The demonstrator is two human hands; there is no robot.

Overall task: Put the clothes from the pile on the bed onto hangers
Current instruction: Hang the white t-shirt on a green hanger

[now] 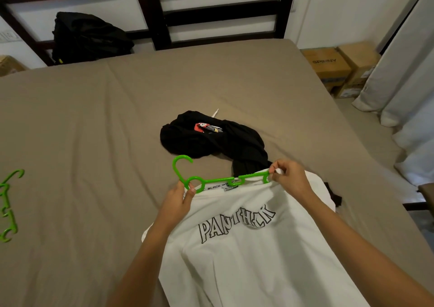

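grip of left hand [179, 201] around green hanger [220, 180] ring, grip of right hand [291, 177] on hanger tip and white shirt [246, 259] edge

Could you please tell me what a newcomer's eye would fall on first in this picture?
First comes the bright green hanger at centre, held by both hands: the left hand grips it at the ring under the hook, and the right hand pinches the white T-shirt at its far end. The shirt's outlined PANTHER lettering shows just below. Behind them a heap of black clothes lies on the brown bed.
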